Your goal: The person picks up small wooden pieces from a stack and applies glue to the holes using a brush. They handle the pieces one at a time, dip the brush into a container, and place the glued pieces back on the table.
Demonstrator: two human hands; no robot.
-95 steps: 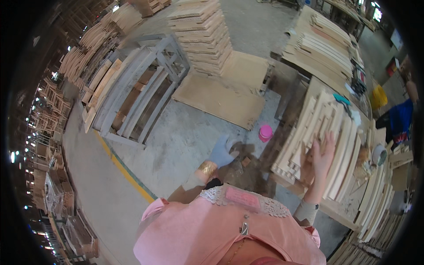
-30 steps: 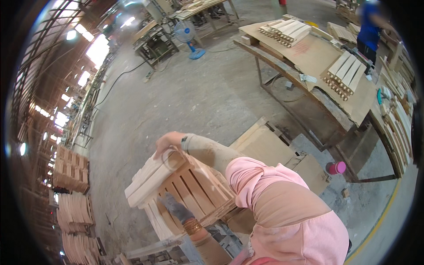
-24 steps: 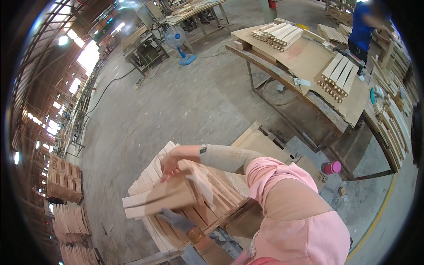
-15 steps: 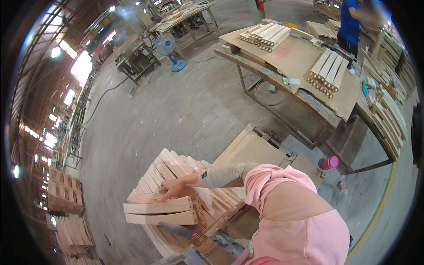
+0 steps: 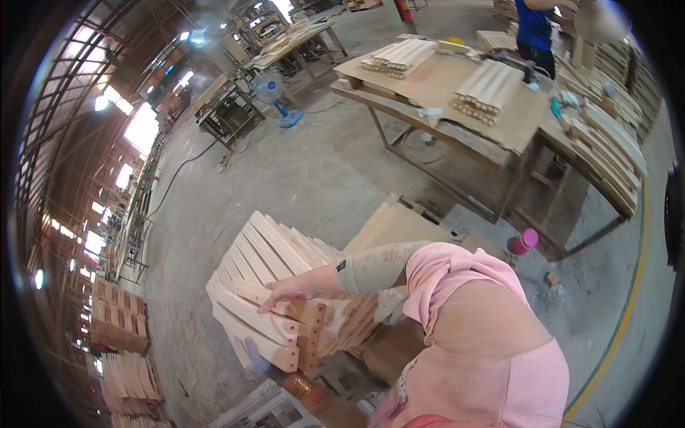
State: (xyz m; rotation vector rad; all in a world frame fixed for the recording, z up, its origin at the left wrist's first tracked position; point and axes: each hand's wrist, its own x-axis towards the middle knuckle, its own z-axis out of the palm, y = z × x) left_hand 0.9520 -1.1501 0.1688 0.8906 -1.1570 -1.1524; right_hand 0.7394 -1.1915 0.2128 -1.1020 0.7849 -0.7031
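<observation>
A pile of pale, slightly curved wooden slats (image 5: 260,246) lies below me, some with drilled holes in their ends. My right hand (image 5: 289,291), bare below a grey sleeve, rests over the near slats, its fingers bent down over an edge. My left hand (image 5: 265,362), in a grey covering with gold bangles at the wrist, presses along the outer side of the nearest wooden slat (image 5: 260,334). That hand is slightly blurred and its thumb is hidden. The near slats lie slanted, their holed ends toward me.
A cardboard sheet (image 5: 399,227) lies beyond the pile. At the right stands a workbench (image 5: 435,89) with bundles of wood, near a person in a blue shirt (image 5: 534,32). A pink container (image 5: 526,241) is on the floor. A blue fan (image 5: 285,118) stands farther off.
The near slats have turned from lying crosswise to a slant in line with the pile. Both hands moved with them, and my view has shifted a little.
</observation>
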